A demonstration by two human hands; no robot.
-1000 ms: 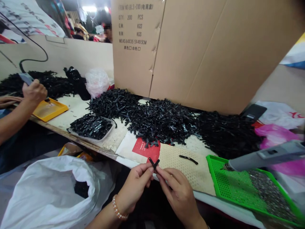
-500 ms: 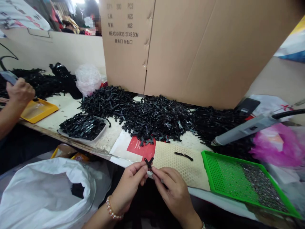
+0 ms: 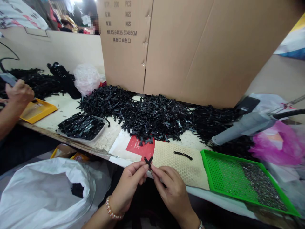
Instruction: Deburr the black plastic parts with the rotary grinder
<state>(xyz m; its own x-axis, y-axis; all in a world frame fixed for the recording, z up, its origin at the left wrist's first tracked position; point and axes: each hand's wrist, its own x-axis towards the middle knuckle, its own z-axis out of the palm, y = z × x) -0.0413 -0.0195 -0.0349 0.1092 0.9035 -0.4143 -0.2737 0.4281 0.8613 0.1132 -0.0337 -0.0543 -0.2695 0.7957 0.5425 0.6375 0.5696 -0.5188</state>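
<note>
Between the fingertips of both hands is a small black Y-shaped piece [image 3: 148, 160], its two arms pointing up and its lower end hidden by fingers. My left hand [image 3: 133, 176], with a beaded bracelet at the wrist, pinches it from the left. From the right, my right hand [image 3: 168, 183] grips it between thumb and forefinger. To the right of my hands, a single slim black strip [image 3: 183, 155] with holes lies on the beige honeycomb-patterned mat [image 3: 178, 168]. A large heap of similar black pieces [image 3: 154, 117] spreads behind.
A green perforated tray [image 3: 215, 171] of small metal parts stands at right, beneath a hanging grey electric screwdriver [image 3: 240, 128]. At left are a clear tub [image 3: 102, 132] of black strips, a white sack [image 3: 43, 190] and a co-worker's hand [image 3: 20, 92]. A cardboard box [image 3: 186, 47] stands behind.
The view has shifted slightly. Both hands stay pinched on the black Y-shaped piece, with only a slight movement of the fingers. The hanging screwdriver has swung a little to the left.
</note>
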